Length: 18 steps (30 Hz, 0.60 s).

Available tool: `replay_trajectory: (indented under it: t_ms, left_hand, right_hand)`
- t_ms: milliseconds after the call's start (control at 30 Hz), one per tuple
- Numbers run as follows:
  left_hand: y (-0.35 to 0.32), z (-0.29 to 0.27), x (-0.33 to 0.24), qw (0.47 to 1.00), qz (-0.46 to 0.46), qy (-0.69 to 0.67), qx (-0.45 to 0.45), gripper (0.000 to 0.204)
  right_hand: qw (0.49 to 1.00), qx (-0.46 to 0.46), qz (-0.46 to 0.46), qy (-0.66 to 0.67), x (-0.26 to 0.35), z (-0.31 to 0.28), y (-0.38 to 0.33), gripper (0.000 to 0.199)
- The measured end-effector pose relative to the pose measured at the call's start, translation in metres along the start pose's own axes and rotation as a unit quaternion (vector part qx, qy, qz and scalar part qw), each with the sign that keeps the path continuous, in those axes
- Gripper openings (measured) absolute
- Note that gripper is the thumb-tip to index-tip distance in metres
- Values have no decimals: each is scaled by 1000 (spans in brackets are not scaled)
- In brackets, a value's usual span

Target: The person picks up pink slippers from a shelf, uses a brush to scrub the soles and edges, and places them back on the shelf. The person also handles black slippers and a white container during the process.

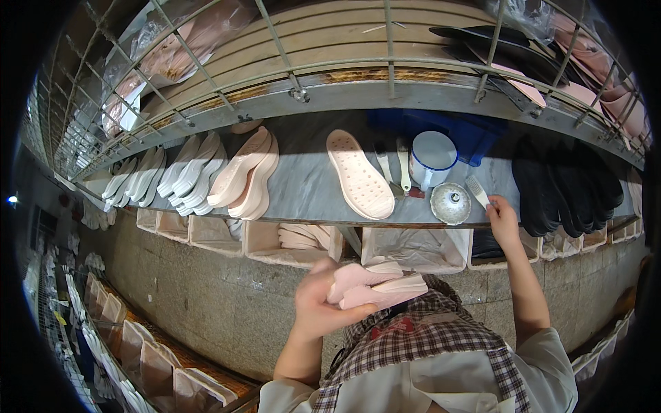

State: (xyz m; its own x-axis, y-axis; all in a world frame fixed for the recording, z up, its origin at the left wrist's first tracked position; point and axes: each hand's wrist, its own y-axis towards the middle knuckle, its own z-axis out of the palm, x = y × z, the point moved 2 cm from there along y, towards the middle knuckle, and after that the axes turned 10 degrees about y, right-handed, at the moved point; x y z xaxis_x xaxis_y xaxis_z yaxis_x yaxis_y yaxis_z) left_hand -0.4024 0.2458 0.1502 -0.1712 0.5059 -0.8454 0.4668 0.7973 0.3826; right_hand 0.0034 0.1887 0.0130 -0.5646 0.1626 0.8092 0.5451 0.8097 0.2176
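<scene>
Several white soles (180, 172) lean in a row at the far left of the bench (310, 186), with pink soles (246, 172) stacked just beside them. Nearer, the left hand (318, 303) is curled around a pink insole pair (375, 286), thumb on the underside and fingers wrapped over the near end, held above the checked apron (420, 337). Farther back, one pink sole (359, 175) lies flat, dimpled side up. A white mug (432, 158) stands right of it, a metal lid (450, 203) in front. The right hand (504, 220) pinches a brush (478, 191) at the bench edge. Black soles (564, 182) pile at far right.
</scene>
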Motion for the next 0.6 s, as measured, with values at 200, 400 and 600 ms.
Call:
replay_trajectory:
  t_ms: [200, 400, 600]
  left_hand:
    - [2, 2, -8, 999, 23, 38, 11, 44]
    - [4, 12, -16, 975, 180, 126, 23, 40]
    - [6, 21, -17, 952, 245, 177, 54, 31]
  right_hand:
    - [995, -3, 5, -102, -7, -1, 7, 27]
    - [989, -17, -148, 0, 86, 2, -16, 36]
    - [859, 391, -313, 106, 185, 25, -67, 87]
